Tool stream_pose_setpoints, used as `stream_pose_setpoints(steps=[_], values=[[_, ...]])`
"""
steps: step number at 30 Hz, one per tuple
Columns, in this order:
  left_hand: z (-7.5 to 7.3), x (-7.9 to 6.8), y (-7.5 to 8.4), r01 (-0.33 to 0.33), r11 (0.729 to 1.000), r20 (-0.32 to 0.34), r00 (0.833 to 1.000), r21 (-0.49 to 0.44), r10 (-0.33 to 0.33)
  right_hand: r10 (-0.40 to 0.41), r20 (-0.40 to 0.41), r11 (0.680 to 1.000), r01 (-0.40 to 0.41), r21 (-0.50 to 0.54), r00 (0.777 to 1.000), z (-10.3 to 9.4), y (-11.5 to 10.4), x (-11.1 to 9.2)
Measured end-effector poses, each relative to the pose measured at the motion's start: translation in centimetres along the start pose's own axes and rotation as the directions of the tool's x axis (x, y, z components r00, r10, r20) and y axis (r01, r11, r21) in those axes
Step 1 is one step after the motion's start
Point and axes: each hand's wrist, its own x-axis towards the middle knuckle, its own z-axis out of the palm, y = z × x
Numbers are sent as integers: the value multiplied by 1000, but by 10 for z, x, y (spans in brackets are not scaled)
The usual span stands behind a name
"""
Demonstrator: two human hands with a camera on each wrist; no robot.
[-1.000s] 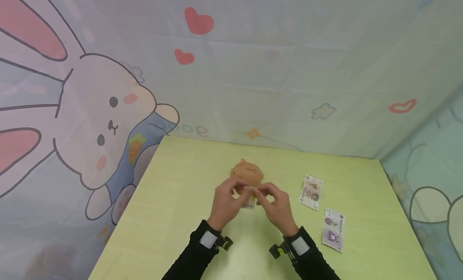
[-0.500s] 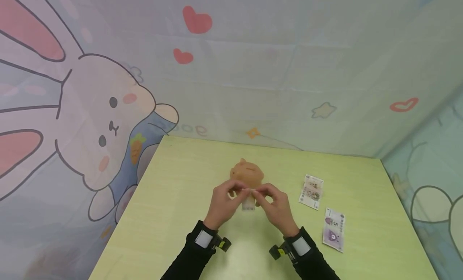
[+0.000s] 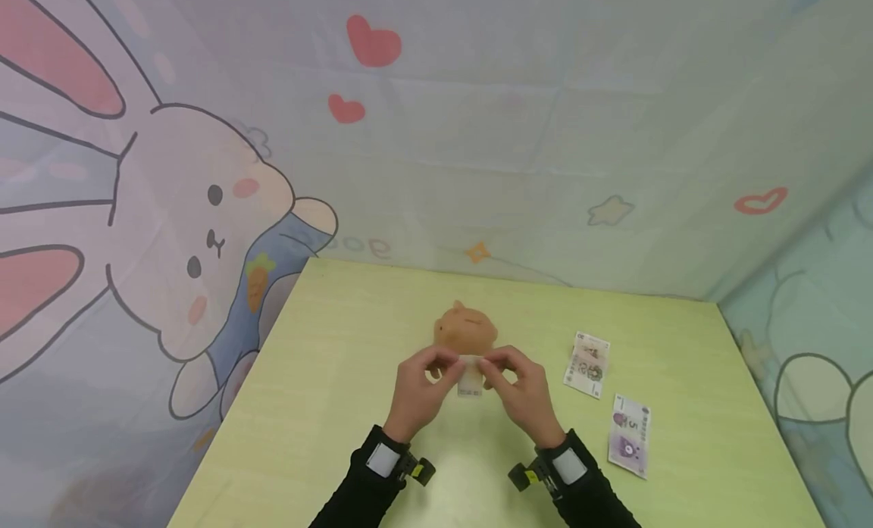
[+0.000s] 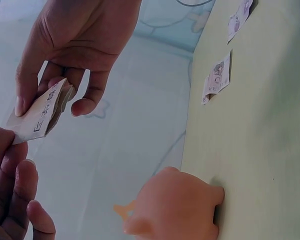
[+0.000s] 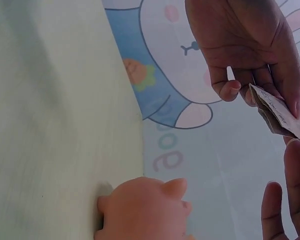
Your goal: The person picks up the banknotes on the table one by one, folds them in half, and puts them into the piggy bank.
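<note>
From my remote seat I see a folded banknote (image 3: pixel 470 385) held up over the bench (image 3: pixel 341 407), on the near side of a toy pig (image 3: pixel 467 329) — left hand (image 3: pixel 417 388) and right hand (image 3: pixel 524 388) each with the grip pinched on its upper part. Against a moment ago, the fingertips sit slightly farther apart, baring the note's top edge; I read that as adjusting the fold, with neither side letting go.
</note>
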Motion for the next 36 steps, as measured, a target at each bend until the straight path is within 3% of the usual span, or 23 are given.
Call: stream_pose_setpoints(steps=[7, 22, 30, 36], values=[[2, -7, -2, -29, 1000, 17, 999, 6, 29, 17, -13, 1000, -17, 4, 1000, 1, -1, -1], [6, -22, -10, 2, 1000, 30, 1000, 16, -2, -1, -40, 1000, 0, -12, 999, 0, -2, 1], [8, -31, -15, 22, 1000, 23, 999, 16, -23, 34, -31, 999, -34, -5, 999, 1, -2, 0], [7, -32, -15, 3, 1000, -36, 999, 12, -3, 45, -38, 999, -45, -10, 998, 3, 0, 0]])
